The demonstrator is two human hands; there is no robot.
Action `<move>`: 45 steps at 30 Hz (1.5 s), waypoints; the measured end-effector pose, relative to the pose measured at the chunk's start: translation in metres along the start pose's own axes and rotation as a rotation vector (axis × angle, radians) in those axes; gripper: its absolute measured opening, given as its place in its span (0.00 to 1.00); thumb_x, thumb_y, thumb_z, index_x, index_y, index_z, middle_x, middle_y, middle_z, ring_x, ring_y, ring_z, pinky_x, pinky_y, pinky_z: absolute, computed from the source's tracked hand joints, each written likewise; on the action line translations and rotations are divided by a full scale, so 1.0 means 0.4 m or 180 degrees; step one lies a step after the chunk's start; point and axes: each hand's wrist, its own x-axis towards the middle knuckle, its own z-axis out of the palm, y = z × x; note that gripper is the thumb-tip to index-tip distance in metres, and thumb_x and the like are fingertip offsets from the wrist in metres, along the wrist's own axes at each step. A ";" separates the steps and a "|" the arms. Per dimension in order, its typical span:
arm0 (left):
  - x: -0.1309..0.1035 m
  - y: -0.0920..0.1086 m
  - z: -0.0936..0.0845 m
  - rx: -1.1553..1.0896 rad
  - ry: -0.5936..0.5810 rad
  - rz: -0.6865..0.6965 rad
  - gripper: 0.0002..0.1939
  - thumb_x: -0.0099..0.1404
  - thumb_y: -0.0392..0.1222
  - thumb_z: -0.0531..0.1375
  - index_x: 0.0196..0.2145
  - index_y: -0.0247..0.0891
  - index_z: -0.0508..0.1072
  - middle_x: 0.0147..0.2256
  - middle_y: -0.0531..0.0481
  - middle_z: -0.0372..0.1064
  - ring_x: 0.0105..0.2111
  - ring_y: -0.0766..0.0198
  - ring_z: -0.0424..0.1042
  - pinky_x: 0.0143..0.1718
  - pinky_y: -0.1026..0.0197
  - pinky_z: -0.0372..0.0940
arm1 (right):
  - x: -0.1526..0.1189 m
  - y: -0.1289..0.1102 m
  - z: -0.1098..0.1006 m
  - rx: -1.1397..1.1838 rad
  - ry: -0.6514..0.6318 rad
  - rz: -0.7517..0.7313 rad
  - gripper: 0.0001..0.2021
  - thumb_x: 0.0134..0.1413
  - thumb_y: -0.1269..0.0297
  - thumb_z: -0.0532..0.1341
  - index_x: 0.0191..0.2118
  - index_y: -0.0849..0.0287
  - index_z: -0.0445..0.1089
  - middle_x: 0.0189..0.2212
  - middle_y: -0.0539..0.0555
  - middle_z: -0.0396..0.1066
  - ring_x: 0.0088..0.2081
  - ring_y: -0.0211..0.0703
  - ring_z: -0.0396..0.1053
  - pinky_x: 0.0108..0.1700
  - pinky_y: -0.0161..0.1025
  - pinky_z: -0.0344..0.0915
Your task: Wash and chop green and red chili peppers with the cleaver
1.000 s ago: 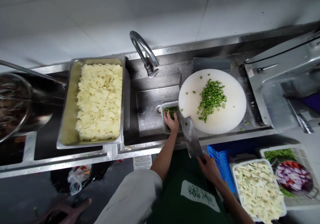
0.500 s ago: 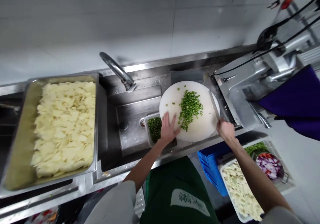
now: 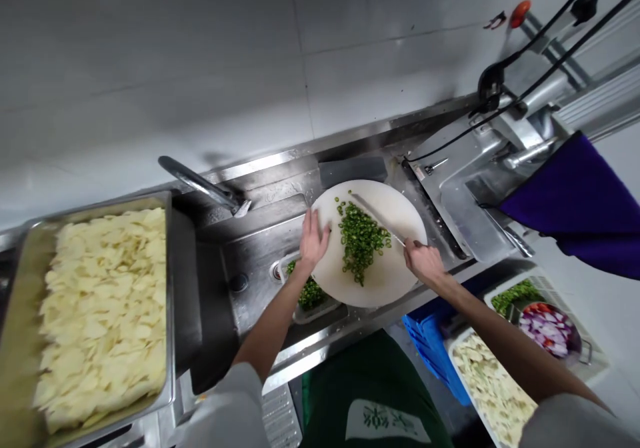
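Observation:
Chopped green chilies (image 3: 361,240) lie heaped on a round white cutting board (image 3: 383,291). My right hand (image 3: 424,260) is closed around the handle of a knife (image 3: 377,216), whose blade lies along the right side of the heap. At the board's left edge my left hand (image 3: 313,238) rests with its fingers stretched out, holding nothing. Below that hand, partly covered by my forearm, a plastic container (image 3: 320,313) in the sink holds more chopped green pieces.
A deep metal tray (image 3: 169,288) of sliced potatoes stands left of the sink (image 3: 215,301). The faucet (image 3: 200,185) arches behind it. To the right are a metal slicing machine (image 3: 460,168) and a purple cloth (image 3: 575,208). A blue crate (image 3: 435,355) and food containers sit lower right.
The knife has swung left from the board's right side to the chilies, which are gathered more tightly. My left hand has shifted up along the board's left edge. The camera view has turned slightly.

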 end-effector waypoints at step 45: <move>-0.259 0.248 0.150 0.0049 -0.0143 -0.0108 0.35 0.59 0.52 0.66 0.62 0.43 0.66 0.68 0.39 0.42 0.69 0.38 0.43 0.65 0.37 0.52 | -0.243 -0.260 0.300 0.4310 -0.0277 0.0639 0.19 0.55 0.44 0.56 0.23 0.52 0.57 0.11 0.48 0.64 0.14 0.41 0.64 0.20 0.36 0.61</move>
